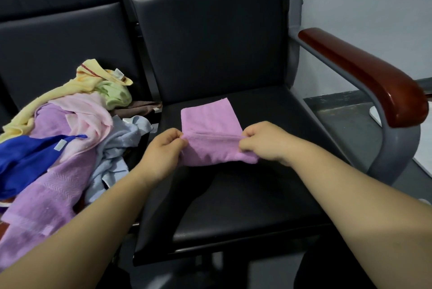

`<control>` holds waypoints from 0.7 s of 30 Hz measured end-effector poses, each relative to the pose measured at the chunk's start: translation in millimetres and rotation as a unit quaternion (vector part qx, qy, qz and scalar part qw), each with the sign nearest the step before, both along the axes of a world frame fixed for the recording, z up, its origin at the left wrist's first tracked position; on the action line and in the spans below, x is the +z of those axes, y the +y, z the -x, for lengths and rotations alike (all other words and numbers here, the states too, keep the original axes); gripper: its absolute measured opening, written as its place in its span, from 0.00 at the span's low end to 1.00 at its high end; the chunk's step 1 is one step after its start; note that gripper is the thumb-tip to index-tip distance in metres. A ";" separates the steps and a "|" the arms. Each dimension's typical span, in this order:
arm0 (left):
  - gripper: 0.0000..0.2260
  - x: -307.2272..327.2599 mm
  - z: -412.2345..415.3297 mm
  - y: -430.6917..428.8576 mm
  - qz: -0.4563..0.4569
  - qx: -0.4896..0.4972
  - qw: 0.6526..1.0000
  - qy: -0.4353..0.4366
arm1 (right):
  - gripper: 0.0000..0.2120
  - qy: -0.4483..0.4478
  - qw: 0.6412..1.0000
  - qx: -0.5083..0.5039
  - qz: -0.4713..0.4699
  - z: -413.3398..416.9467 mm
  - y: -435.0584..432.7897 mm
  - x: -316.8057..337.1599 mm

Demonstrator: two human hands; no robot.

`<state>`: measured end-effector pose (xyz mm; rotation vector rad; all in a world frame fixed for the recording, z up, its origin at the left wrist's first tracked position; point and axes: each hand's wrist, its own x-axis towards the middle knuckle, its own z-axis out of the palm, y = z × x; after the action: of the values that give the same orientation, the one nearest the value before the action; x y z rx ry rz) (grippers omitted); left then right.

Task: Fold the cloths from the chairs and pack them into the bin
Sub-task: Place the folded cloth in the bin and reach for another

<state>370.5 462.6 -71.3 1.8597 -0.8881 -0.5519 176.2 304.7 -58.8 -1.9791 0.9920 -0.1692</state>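
A: Pinching, both of them. The left hand (163, 148) and the right hand (264, 141) each nip one end of a raised fold in the pink cloth (210, 120), thumb against curled fingers, over the middle of the black seat (257, 195).

B: And the cloth itself?

A: Its near part is lifted off the seat between the hands; its far part lies flat on the seat, toward the back edge.

B: How will it handle?

A: Soft and light, I'd judge: a limp terry that sags wherever it is not held. Take it at the two ends of the fold line, as now, so the crease runs straight. A one-handed grab in the middle would likely bunch it.

B: What else is about?

A: Left of the seat, on the neighbouring chair, a loose pile of cloths (65, 136) — yellow, green, pale pink, blue, lilac — lies unfolded. Right of the seat rises a red-brown armrest (364, 73). No bin shows.
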 end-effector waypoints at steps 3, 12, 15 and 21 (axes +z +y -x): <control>0.19 8.8 -3.3 5.0 -0.030 -0.015 0.992 0.125 | 0.11 -0.044 0.990 -0.002 -0.134 6.2 -4.9 9.5; 0.16 -4.5 -7.5 0.0 -0.057 0.028 0.978 0.198 | 0.01 -0.052 0.976 -0.042 -0.205 -9.0 -15.7 -1.6; 0.16 -11.5 -17.3 -8.4 -0.042 0.048 0.992 0.111 | 0.03 -0.063 0.984 -0.062 -0.156 -26.1 -21.1 -11.3; 0.09 -33.9 -44.8 -27.5 -0.090 0.102 0.991 -0.007 | 0.07 -0.047 0.993 -0.088 0.067 -59.6 -31.2 -40.4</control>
<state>415.4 435.0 -105.2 2.0915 -0.6645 -0.5063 235.8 273.5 -99.2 -1.9825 1.1185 -0.4341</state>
